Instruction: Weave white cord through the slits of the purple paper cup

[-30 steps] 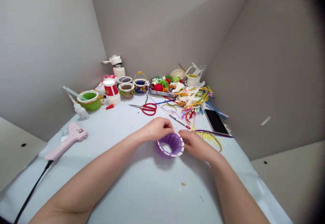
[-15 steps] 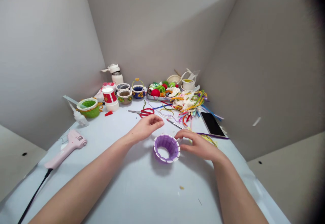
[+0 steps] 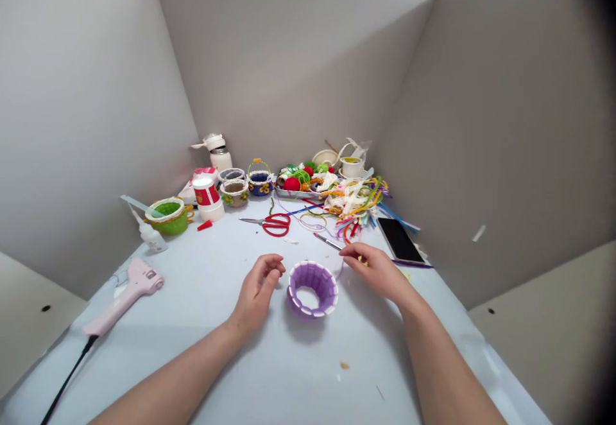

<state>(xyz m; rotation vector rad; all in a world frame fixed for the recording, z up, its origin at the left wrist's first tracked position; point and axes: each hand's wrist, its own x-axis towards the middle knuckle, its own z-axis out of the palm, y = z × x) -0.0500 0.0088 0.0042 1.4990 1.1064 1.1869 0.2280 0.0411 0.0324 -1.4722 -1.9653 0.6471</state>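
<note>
A small purple woven cup (image 3: 312, 288) with a white scalloped rim stands upright on the pale table (image 3: 269, 361). My left hand (image 3: 257, 290) rests just left of it, fingers loosely curled and apart, holding nothing. My right hand (image 3: 373, 269) lies to the cup's right and a little beyond it, fingertips drawn together near a thin yellow strand on the table; whether it grips that strand I cannot make out. Neither hand touches the cup.
Red scissors (image 3: 275, 224), a pen (image 3: 328, 241), a phone (image 3: 398, 240) and a heap of coloured cords (image 3: 359, 203) lie beyond the hands. Finished small baskets (image 3: 235, 190), a green basket (image 3: 168, 214), a glue bottle (image 3: 150, 235) and a pink glue gun (image 3: 128, 287) sit left.
Both hands have let go of the purple cup and drawn apart. The left hand pulled back toward me beside it; the right moved out to the right. The camera tilted up.
</note>
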